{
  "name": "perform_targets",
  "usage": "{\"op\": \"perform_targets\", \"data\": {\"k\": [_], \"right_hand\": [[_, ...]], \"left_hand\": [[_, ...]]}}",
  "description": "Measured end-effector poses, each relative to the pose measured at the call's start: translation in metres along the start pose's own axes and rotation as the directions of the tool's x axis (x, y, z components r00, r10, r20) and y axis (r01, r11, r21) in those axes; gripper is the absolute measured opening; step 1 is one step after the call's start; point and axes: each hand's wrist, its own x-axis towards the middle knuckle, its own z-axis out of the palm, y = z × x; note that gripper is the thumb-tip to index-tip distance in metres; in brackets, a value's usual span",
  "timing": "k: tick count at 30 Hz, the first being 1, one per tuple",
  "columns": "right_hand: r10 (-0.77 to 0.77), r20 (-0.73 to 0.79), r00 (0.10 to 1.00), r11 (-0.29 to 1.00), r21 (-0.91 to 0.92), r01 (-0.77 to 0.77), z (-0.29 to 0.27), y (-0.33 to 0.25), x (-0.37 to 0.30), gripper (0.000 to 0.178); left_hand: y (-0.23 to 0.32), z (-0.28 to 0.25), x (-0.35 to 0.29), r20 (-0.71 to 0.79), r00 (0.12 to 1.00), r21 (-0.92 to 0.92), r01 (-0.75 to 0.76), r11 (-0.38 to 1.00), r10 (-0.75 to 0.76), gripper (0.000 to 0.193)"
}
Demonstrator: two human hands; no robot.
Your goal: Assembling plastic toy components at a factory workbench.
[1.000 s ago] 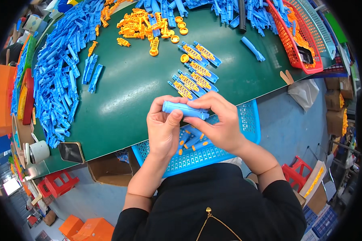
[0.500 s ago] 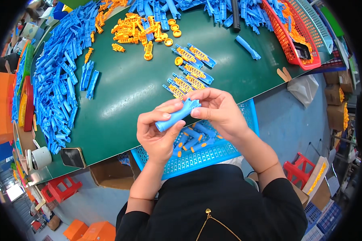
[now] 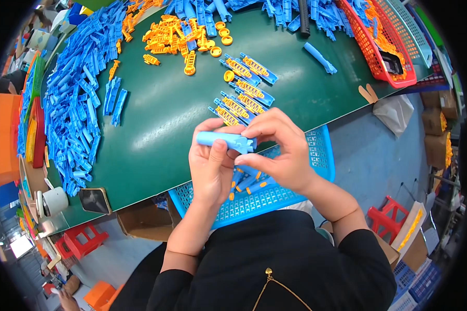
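Note:
A light blue plastic tube (image 3: 213, 139) with a notched right end lies nearly level over the table's near edge. My left hand (image 3: 207, 173) grips it, thumb on the near side and fingers behind. My right hand (image 3: 288, 150) bends round the notched end, its fingertips touching it; part of that contact is hidden. Just beyond my hands, several blue half-shells (image 3: 253, 92) with yellow ladder-like inserts lie in slanting rows, beside a round yellow cap (image 3: 229, 76). Below my hands, blue tubes with orange ends (image 3: 250, 181) lie in a light blue basket (image 3: 324, 153).
Blue plastic parts (image 3: 70, 114) are heaped along the left of the green table (image 3: 155, 103). Yellow pieces (image 3: 166, 36) lie at the back. A red basket (image 3: 411, 78) of orange parts stands far right. A phone (image 3: 94, 200) and a white cup (image 3: 54, 201) sit near left.
The blue tube has turned from a slant to almost level, its plain end swinging up and left. My left hand has turned with it, and my right-hand fingers have shifted at the notched end.

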Motion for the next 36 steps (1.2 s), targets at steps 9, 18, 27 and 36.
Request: {"op": "perform_targets", "data": {"k": [9, 18, 27, 36], "right_hand": [[-0.171, 0.247, 0.954, 0.924, -0.296, 0.243, -0.009, -0.008, 0.008, 0.037], [0.03, 0.107, 0.994, 0.984, -0.179, -0.01, -0.012, -0.026, 0.015, 0.026], [0.158, 0.154, 0.975, 0.985, 0.05, -0.168, 0.001, -0.02, 0.009, 0.016], [0.261, 0.141, 0.955, 0.924, 0.25, -0.29, 0.009, -0.024, 0.005, 0.01]], "left_hand": [[0.015, -0.006, -0.002, 0.031, 0.989, 0.166, 0.134, 0.977, -0.141, 0.045], [0.026, 0.004, -0.016, 0.293, 0.944, 0.561, -0.041, 0.827, -0.152, 0.031], [0.013, 0.005, -0.018, 0.244, 0.966, 0.711, -0.241, 0.66, 0.089, 0.026], [0.006, 0.016, -0.024, 0.027, 1.0, 0.415, -0.013, 0.91, 0.002, 0.034]]}}
